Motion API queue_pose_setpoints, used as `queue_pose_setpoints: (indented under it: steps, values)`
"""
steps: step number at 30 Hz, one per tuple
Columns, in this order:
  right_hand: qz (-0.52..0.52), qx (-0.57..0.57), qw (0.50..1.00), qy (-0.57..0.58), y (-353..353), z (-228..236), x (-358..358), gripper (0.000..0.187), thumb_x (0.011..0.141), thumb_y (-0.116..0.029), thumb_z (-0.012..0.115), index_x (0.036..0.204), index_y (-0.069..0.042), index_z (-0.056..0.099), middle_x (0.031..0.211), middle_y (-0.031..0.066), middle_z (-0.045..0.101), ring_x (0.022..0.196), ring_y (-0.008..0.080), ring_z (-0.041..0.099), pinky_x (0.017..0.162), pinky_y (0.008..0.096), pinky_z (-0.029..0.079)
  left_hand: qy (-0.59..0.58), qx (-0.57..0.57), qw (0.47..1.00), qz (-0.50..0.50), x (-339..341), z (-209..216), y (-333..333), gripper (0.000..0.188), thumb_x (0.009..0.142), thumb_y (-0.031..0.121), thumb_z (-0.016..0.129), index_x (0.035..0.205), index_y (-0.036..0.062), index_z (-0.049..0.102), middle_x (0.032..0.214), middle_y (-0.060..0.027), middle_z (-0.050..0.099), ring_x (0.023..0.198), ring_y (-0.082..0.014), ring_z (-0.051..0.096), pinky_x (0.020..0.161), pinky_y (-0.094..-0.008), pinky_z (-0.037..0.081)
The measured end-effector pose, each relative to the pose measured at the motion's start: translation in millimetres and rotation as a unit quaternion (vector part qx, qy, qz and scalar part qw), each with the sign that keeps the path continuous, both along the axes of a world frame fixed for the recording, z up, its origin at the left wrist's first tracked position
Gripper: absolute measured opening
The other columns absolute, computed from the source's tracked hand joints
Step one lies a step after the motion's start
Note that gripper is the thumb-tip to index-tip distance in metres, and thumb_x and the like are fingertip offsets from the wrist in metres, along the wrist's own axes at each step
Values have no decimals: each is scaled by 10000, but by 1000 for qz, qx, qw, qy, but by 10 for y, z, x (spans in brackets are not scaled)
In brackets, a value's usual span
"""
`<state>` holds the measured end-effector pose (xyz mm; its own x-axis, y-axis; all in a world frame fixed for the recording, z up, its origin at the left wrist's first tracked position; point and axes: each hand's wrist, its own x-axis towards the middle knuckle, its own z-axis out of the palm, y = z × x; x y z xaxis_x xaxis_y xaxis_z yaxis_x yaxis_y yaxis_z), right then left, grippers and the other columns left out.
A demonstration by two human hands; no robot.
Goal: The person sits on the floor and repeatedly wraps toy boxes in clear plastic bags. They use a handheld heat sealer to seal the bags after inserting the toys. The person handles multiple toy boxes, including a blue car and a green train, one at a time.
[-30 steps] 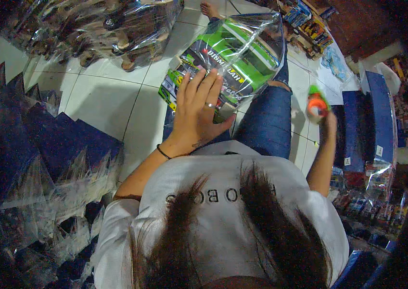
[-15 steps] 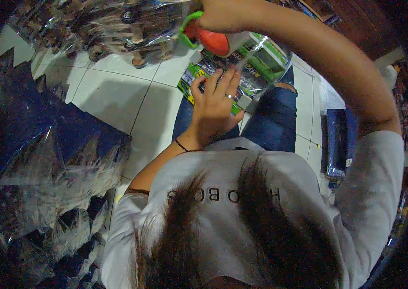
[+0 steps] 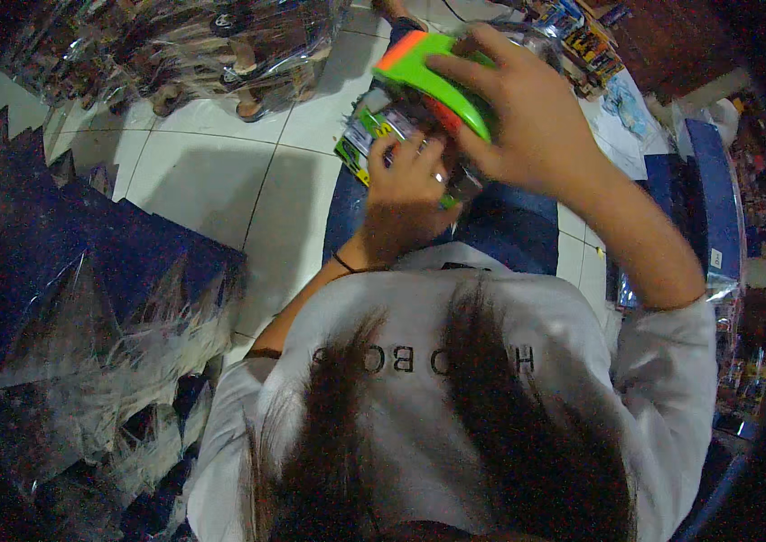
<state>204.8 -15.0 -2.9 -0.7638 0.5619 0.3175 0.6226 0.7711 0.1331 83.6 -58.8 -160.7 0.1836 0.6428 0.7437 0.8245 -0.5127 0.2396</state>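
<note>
My right hand (image 3: pixel 541 122) is closed around a bright green and orange tape dispenser (image 3: pixel 433 72), its fingers over the green body. It hangs above a colourful printed box (image 3: pixel 358 149), with green and yellow on its near left edge. The box sits between my knees and is partly hidden by the dispenser and my hands. On top of it, my left hand (image 3: pixel 407 185) presses with bent fingers, gripping it. A ring and a dark wrist band are on that hand and arm. Motion smears both hands a little.
Clear-wrapped bundles of sandals (image 3: pixel 247 54) lie at the upper left on the tiled floor (image 3: pixel 211 176). Stacks of dark blue, film-wrapped goods (image 3: pixel 103 271) stand along my left. To the right are a blue panel (image 3: pixel 713 181) and shelves of small packages (image 3: pixel 753 370).
My right hand has come back from the far side, down and to the right, and the dispenser has turned so its green body shows. My left hand stays on the box, fingers more bent.
</note>
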Motion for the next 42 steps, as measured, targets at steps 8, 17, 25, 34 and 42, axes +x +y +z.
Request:
queue_pose_setpoints:
  steps: [8, 17, 25, 34, 42]
  values:
    - [-44, -53, 997, 45, -814, -246, 1164, 671, 618, -124, 668, 1282, -149, 575, 1229, 149, 541, 925, 339, 544, 802, 413, 495, -46, -24, 998, 38, -86, 7, 128, 779, 630, 387, 766, 1309, 91, 523, 1330, -48, 532, 1183, -232, 499, 1013, -480, 257]
    - [-142, -123, 973, -137, -730, -843, 1156, 672, 640, -141, 703, 1290, -137, 532, 1155, 139, 559, 891, 339, 563, 718, 389, 544, -68, 32, 995, 63, -7, 44, 68, 849, 609, 452, 797, 1341, 153, 489, 1387, -22, 463, 1202, -219, 462, 1057, -519, 188]
    - [-119, -46, 991, 41, -388, -870, 1484, 476, 725, -128, 658, 1191, -78, 575, 1216, 143, 539, 1086, 379, 537, 860, 425, 507, 627, 85, 754, 174, 530, 193, 121, 577, 906, 248, 372, 1459, 82, 353, 1566, -102, 227, 1464, -263, 139, 1158, -508, -40]
    - [-701, -198, 610, 313, 265, -3034, 3601, 550, 854, -315, 623, 1311, -32, 508, 1334, 240, 476, 1235, 384, 444, 1043, 415, 349, 295, 77, 924, -233, 369, 1, -21, 550, 880, 269, 544, 1384, 79, 434, 1500, -182, 307, 1398, -305, 292, 1148, -497, 200]
    - [-336, -296, 691, 568, 2201, -2438, 2917, 842, 896, -563, 540, 1429, 51, 319, 1386, 218, 460, 1280, 296, 437, 1084, 361, 309, -280, -168, 942, 80, -489, -157, 282, 1172, 638, 335, 860, 1477, -11, 119, 1523, -183, 236, 1399, -315, 256, 1143, -395, 238]
